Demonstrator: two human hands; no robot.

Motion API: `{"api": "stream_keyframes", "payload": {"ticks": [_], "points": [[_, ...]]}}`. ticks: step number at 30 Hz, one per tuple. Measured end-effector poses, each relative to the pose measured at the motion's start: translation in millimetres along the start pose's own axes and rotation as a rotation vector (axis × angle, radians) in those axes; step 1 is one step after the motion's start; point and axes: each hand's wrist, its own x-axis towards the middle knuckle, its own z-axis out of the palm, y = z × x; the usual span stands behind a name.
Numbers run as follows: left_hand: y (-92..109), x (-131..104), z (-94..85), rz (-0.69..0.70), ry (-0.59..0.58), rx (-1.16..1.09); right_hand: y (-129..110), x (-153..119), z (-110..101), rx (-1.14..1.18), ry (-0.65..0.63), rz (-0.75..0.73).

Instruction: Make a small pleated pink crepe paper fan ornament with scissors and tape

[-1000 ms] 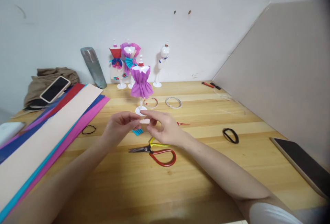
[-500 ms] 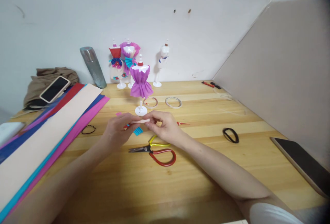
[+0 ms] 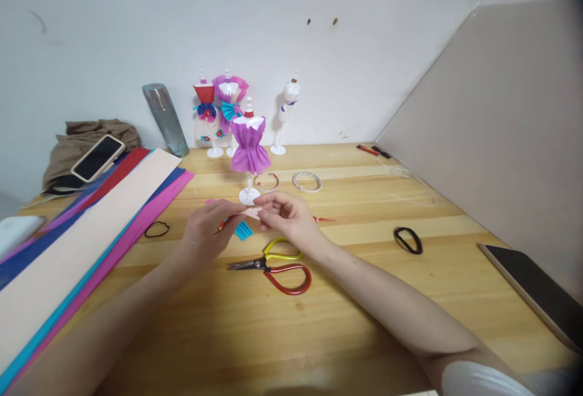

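Between my two hands is a small pale pink piece of crepe paper (image 3: 253, 213). My left hand (image 3: 210, 227) is closed, thumb and fingers pinching its left end. The fingers of my right hand (image 3: 288, 218) pinch the right end. Just beyond them stands a white mini dress form (image 3: 249, 195) wearing a purple crepe-paper dress (image 3: 249, 148). Below the hands lie scissors (image 3: 259, 264) with one yellow and one red handle, blades pointing left. A pleated blue paper scrap (image 3: 243, 231) rests under my left fingertips, partly hidden.
Long crepe-paper sheets (image 3: 104, 220) cover the left side, with a phone (image 3: 98, 158) and brown cloth (image 3: 59, 153) behind. More dressed forms (image 3: 215, 152) and a bottle (image 3: 166, 119) stand by the wall. Tape rings (image 3: 306, 189), a black hair tie (image 3: 408, 240) and a tablet (image 3: 532, 286) lie rightward.
The pale paper piece has turned between my fingers and shows a broader, slanted face. My right fingers have shifted slightly; the other things stay put.
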Motion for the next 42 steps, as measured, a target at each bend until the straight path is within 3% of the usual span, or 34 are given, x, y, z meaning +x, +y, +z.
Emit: {"api": "stream_keyframes", "payload": {"ticks": [13, 19, 24, 30, 36, 42], "points": [[10.8, -5.1, 7.3, -0.053, 0.121, 0.105, 5.3, -7.3, 18.0, 0.131, 0.059, 0.078], [14.1, -7.5, 9.5, -0.188, 0.062, -0.006, 8.5, -13.3, 26.9, 0.133, 0.002, 0.096], [8.1, -5.3, 6.8, -0.262, 0.015, -0.155, -1.8, -11.0, 12.2, 0.037, -0.080, 0.090], [1.4, 0.5, 0.1, -0.126, -0.019, -0.200, -11.0, -2.2, -7.3, -0.080, 0.010, -0.063], [2.1, 3.1, -1.5, 0.016, -0.076, -0.173, -8.8, 0.2, -6.3, -0.029, -0.011, 0.082], [1.1, 4.3, -3.3, 0.102, -0.233, -0.137, -11.8, 0.7, -3.9, -0.097, 0.027, 0.034]]}}
